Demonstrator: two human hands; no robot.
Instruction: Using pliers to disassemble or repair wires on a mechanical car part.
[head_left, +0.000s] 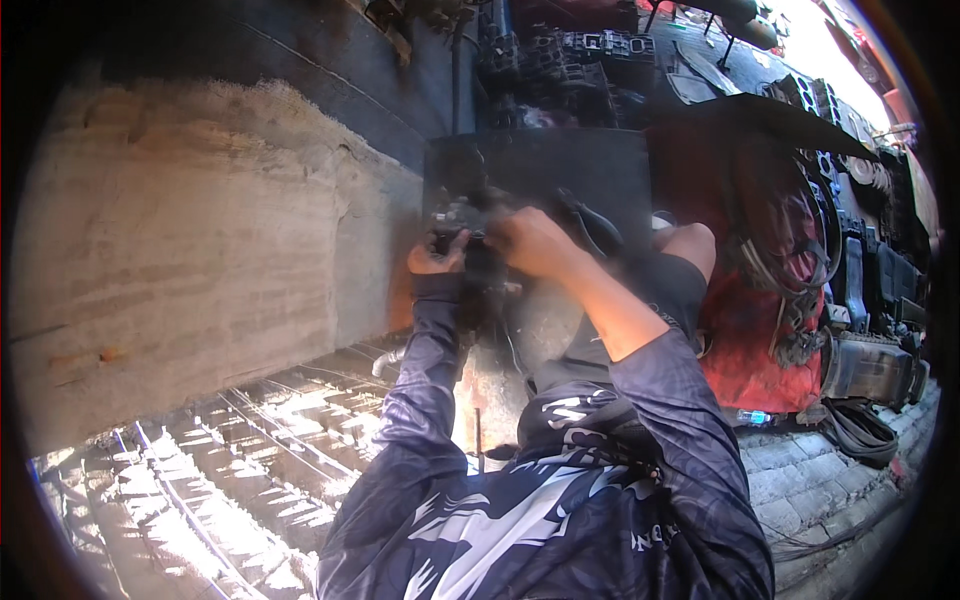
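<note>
My left hand (438, 256) is at the left edge of a dark flat surface (560, 160), its thumb and fingers curled around a small dark metal part (458, 218) with a few shiny spots. Close beside it on the right is my right hand (530, 243), its fingers bent inward against the same part. Shadow and blur hide its fingertips and whatever they pinch. A black curved object (597, 228) lies to the right of my right hand. My knee (688, 245) shows beyond that.
A rough tan wall (200, 240) stands close on the left. Cluttered metal engine parts (600, 45) lie at the far side. On the right are a red cover (755, 350), looped black belts or hoses (775, 265), a plastic bottle (755, 417) and a black folded strap (860, 432).
</note>
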